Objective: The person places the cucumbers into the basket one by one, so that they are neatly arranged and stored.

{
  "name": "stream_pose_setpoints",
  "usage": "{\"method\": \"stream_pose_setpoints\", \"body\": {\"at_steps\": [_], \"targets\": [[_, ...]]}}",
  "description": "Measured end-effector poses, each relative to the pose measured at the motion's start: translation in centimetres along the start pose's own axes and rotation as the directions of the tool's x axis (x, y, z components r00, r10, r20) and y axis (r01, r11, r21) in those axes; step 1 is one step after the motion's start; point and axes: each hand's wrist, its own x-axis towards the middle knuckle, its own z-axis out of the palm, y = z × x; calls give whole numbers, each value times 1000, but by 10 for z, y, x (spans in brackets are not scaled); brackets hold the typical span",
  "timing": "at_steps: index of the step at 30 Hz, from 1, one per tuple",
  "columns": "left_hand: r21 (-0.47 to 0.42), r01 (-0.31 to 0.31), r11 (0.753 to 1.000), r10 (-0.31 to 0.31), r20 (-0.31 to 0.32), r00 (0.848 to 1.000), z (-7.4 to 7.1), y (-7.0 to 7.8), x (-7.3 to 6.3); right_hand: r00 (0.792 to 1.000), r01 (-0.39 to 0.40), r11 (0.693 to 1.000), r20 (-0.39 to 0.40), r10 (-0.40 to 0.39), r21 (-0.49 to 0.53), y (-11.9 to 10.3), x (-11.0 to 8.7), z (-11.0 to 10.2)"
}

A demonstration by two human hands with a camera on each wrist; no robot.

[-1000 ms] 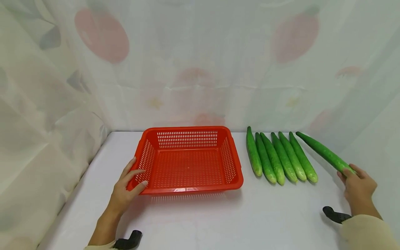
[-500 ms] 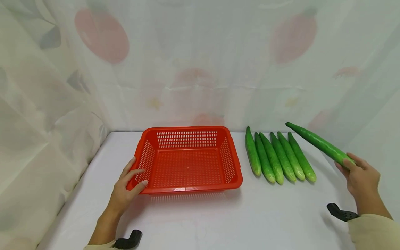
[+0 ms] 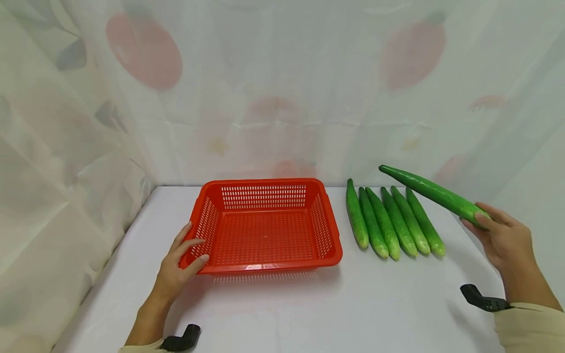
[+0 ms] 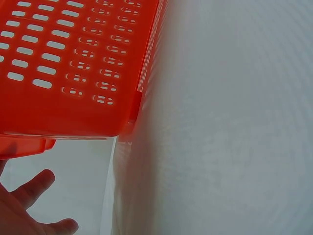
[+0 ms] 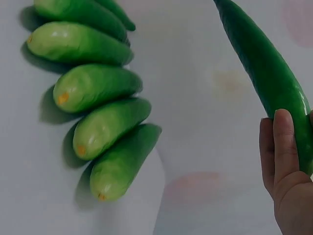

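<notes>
Right hand [image 3: 507, 240]: the forearm enters over the tabletop's right edge from the front, its sleeve [image 3: 529, 326] pale, with a black mount [image 3: 484, 299] at the wrist. The thumb and fingers grip the thick end of the held cucumber [image 3: 434, 191], the thumb lying along the side nearer the head camera; the right wrist view shows fingers pressed against its skin.

Left hand [image 3: 174, 269]: the forearm rises from the tabletop's front edge to the near left corner of the basket [image 3: 273, 267]. The fingers are straight and spread, touching the corner from outside and across its rim, with the thumb over the front rim; in the left wrist view two digits stand free of the red plastic.

Held cucumber: long, glossy and slightly curved, dark green at the narrow tip and paler towards the gripped end. It is raised clear of the tabletop [image 3: 375, 304] near the back right corner, slanting with its tip up, left and towards the back edge.

Surroundings: six cucumbers [image 3: 399, 223] lie side by side between the basket and the tabletop's right edge, narrow ends at the back edge, pale blunt ends towards the front edge. The basket, slotted on its walls, stands left of them against the back edge, its floor bare
</notes>
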Motion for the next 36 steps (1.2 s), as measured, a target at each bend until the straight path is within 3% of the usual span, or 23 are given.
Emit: {"method": "stream_pose_setpoints", "body": {"at_steps": [4, 8, 14, 31, 36], "targets": [[-2, 0, 1000, 0, -1, 1000, -1, 1, 0, 994, -2, 996, 108, -8, 93, -4, -2, 13], [-1, -1, 1000, 1, -1, 1000, -1, 2, 0, 974, -54, 979, 228, 8, 197, -6, -4, 25], [-3, 7, 1000, -7, 6, 1000, -1, 2, 1, 938, -97, 967, 347, 9, 237, -6, -10, 42], [-19, 9, 1000, -9, 6, 1000, -2, 2, 0, 846, -37, 989, 532, -45, 142, 2, -28, 98], [-9, 12, 1000, -11, 8, 1000, -1, 2, 1, 841, 12, 998, 540, -44, 62, 8, -33, 113]]}}
